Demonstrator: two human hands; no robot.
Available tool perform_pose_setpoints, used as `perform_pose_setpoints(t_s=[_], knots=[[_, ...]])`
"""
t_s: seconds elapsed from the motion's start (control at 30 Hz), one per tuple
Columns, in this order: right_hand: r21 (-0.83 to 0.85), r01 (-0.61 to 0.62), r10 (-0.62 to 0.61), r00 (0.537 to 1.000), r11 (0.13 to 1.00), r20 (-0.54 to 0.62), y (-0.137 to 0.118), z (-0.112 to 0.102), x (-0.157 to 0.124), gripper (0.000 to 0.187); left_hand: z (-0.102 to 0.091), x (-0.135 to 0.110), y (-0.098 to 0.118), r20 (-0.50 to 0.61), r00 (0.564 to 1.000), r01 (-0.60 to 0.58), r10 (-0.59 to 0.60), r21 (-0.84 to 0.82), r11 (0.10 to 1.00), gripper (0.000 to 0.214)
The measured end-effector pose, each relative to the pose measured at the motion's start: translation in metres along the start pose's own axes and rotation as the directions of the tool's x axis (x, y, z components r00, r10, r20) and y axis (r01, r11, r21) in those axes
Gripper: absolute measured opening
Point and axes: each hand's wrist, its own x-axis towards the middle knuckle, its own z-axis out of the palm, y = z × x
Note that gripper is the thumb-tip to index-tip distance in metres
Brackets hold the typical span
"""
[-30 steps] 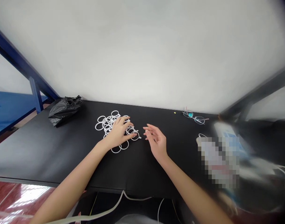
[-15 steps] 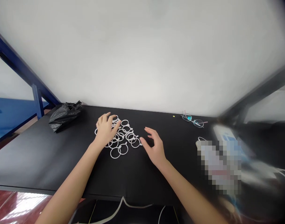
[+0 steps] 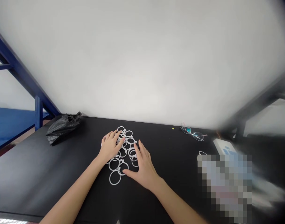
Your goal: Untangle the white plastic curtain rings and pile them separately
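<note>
1. Both hands lie flat, palms down and fingers spread, on a loose heap of white plastic rings [image 3: 123,148] in the middle of the black table [image 3: 63,174]. Neither hand is closed around anything; I count both as released, merely pressing.

2. The left hand [image 3: 110,146] covers the heap's left edge, its fingertips pointing toward the wall [image 3: 142,62]. The right hand [image 3: 142,168] covers the near right side, thumb stretched leftward beside the ring closest to me.

3. The work in hand reads to me as herding the scattered rings into one tight cluster. I judge the light flat touch right for it: sweeping with whole palms moves many rings at once, whereas pinching would catch only one.

4. The rings overlap and some appear interlocked. I would keep the pressure low so they slide on the smooth tabletop and do not flip or jump.

5. The nearest ring lies a little outside the palms; the right thumb is best placed to hook it inward.

6. A crumpled black bag [image 3: 63,126] lies well apart at far left, and the eyeglasses [image 3: 192,133] well apart at far right. Neither intrudes on the sweep.
</note>
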Motion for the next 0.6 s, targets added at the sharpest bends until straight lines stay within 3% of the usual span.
perform_pose_setpoints(t_s=[0.23,0.4,0.6], knots=[[-0.030,0.013,-0.012,1.000,0.999,0.014,-0.001,0.002,0.002,0.099,0.003,-0.005,0.014,0.016,0.997,-0.071,0.071,-0.002,0.997,0.048],[0.001,-0.034,0.034,0.999,0.999,-0.029,0.006,0.000,0.001,0.085,0.010,-0.009,0.017,0.013,0.990,-0.141,0.142,-0.033,0.989,0.043],[0.042,-0.087,0.089,0.994,0.995,-0.059,0.014,0.000,0.001,0.080,0.014,-0.014,0.018,0.044,0.976,-0.209,0.215,-0.114,0.971,0.046]])
